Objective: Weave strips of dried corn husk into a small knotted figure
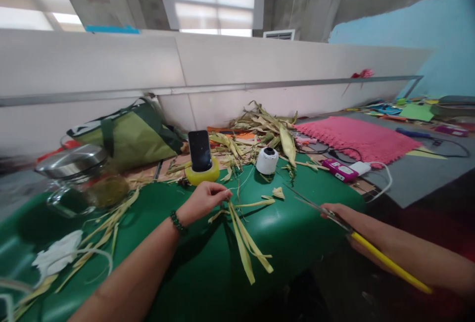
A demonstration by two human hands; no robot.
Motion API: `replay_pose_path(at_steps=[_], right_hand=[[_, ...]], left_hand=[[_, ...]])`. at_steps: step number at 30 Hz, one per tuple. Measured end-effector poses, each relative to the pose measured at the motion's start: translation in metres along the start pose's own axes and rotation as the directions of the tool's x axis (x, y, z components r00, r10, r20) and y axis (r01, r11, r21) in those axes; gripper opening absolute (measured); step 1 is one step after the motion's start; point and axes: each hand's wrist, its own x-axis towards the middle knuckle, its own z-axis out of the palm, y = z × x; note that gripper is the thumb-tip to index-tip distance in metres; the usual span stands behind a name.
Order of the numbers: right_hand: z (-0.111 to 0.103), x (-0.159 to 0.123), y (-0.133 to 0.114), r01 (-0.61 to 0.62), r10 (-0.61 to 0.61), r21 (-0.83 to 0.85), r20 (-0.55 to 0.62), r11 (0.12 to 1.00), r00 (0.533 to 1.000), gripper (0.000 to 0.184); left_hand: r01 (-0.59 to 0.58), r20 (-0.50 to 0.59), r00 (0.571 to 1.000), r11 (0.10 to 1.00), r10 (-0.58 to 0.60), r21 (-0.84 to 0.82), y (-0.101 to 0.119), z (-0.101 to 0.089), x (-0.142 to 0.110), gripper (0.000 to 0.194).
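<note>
Husk strips [244, 257] fan out over the green surface [304, 233], top ends pinched in the left grip [203, 202]; the right grip [360, 223] wraps a yellow-handled tool [389, 262]. Likely light, pliable and easily split, they are best held at the gathered ends.

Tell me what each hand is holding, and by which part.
Left hand: pale strips, by their gathered upper ends. Right hand: yellow-handled metal tool, around its middle.

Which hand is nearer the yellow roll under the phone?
Left. The left hand is just in front of the yellow roll; the right hand is well off to its right.
</note>
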Motion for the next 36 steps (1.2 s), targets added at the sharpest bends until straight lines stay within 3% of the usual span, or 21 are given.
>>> replay_pose_path(at_steps=[3,7,12,19,36], right_hand=[[-0.019,0.016,-0.024,0.042,-0.027,-0.066,0.203,0.997,0.979,0.045],[-0.014,0.046,-0.046,0.122,-0.051,-0.219,0.303,0.968,0.951,0.043],[0.007,0.073,-0.051,0.194,-0.097,-0.318,0.295,0.928,0.951,0.037],[0.021,0.094,-0.056,0.328,-0.226,-0.369,0.293,0.869,0.929,0.031],[0.03,0.098,-0.055,0.434,-0.331,-0.401,0.303,0.807,0.894,0.03]], left_hand=[[0.049,0.021,0.999,0.993,-0.048,-0.104,0.001,0.0,-0.001,0.033],[0.073,0.046,0.997,0.981,-0.066,-0.182,0.002,0.001,-0.003,0.032],[0.054,0.075,0.996,0.978,-0.04,-0.202,0.004,0.0,-0.004,0.029],[0.04,0.12,0.993,0.983,-0.018,-0.177,0.004,-0.001,-0.005,0.028],[0.006,0.178,0.984,0.996,0.01,-0.091,0.005,-0.003,-0.007,0.029]])
